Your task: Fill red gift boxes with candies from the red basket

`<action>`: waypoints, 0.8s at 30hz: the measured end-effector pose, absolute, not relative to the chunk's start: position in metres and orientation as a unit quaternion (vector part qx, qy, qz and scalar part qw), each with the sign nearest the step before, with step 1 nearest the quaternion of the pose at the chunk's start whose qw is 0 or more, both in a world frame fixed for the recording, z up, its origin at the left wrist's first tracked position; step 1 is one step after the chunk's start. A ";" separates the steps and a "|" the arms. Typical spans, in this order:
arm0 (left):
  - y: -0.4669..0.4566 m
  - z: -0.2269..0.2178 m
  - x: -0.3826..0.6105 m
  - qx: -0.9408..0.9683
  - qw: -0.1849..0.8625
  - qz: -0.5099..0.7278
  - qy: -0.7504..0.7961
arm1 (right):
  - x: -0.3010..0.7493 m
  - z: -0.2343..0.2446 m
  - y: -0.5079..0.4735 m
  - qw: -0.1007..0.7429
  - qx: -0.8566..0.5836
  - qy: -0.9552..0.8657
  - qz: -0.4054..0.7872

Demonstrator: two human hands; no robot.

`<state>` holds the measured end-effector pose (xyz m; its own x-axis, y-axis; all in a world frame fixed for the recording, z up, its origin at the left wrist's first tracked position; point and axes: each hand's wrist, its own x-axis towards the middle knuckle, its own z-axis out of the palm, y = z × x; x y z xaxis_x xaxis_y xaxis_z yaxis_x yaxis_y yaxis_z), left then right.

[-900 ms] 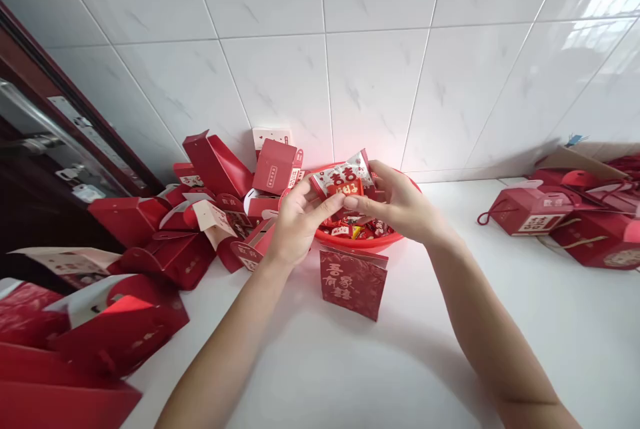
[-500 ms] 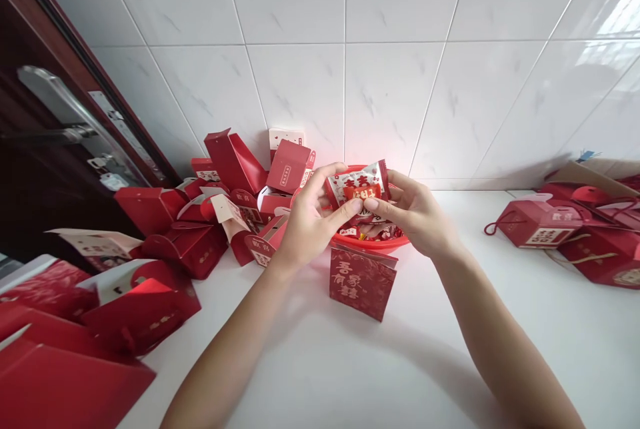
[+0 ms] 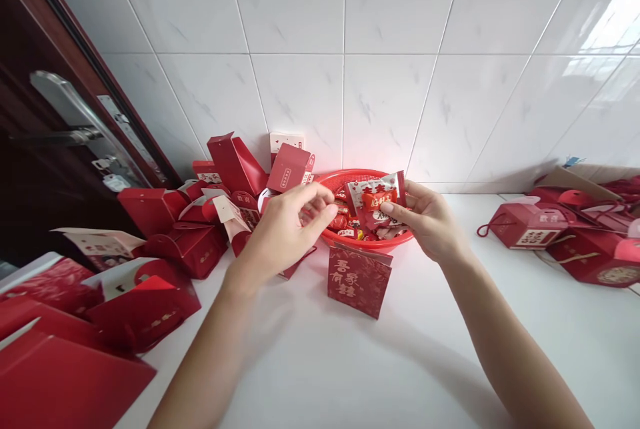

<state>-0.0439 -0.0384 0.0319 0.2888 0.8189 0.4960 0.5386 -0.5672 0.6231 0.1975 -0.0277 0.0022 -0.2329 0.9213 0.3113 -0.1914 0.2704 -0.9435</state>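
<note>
My right hand (image 3: pixel 430 219) pinches a white-and-red candy packet (image 3: pixel 365 187) over the basket, with a small orange-red wrapped candy (image 3: pixel 379 200) lying across its front under the thumb. My left hand (image 3: pixel 285 225) hovers at the basket's left rim, fingers loosely curled, thumb apart from them, nothing visible in it. Below both hands is a red plastic basket (image 3: pixel 330 179) of wrapped sweets (image 3: pixel 345 222). In front of it stands a dark red gift box (image 3: pixel 357 282) with gold characters; its inside cannot be seen.
Many red gift boxes (image 3: pixel 190 249) crowd the left side of the white table (image 3: pixel 320 362), some with raised flaps. More red boxes with cord handles (image 3: pixel 535 225) sit at the right beside a cardboard carton (image 3: pixel 575 182). A tiled wall (image 3: pixel 295 95) rises behind; a dark door (image 3: pixel 60 169) is at left.
My left hand has come off the packet and moved left and slightly down. The right hand keeps the packet and candy, shifted a little to the right.
</note>
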 end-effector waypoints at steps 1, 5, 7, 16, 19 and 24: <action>-0.039 0.034 -0.050 0.809 0.169 0.369 0.425 | 0.201 0.004 -0.028 0.530 -0.309 -0.594 0.520; -0.044 0.036 -0.055 0.883 0.184 0.208 0.378 | 0.215 0.013 -0.029 0.483 -0.298 -0.624 0.538; -0.046 0.033 -0.047 0.895 0.175 0.188 0.364 | 0.219 0.016 -0.029 0.454 -0.283 -0.637 0.555; -0.039 0.016 -0.015 0.886 0.084 0.180 0.419 | 0.231 0.013 -0.019 0.355 -0.274 -0.669 0.593; -0.038 0.012 -0.013 0.878 0.074 0.171 0.442 | 0.232 0.011 -0.015 0.341 -0.297 -0.672 0.586; -0.035 0.004 -0.012 0.880 0.056 0.125 0.455 | 0.230 0.011 -0.010 0.349 -0.323 -0.654 0.588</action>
<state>-0.0116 -0.0355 0.0042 0.5547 0.8148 0.1685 0.7866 -0.5795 0.2130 0.2305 -0.0099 0.0110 -0.5476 0.8333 0.0757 0.0129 0.0988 -0.9950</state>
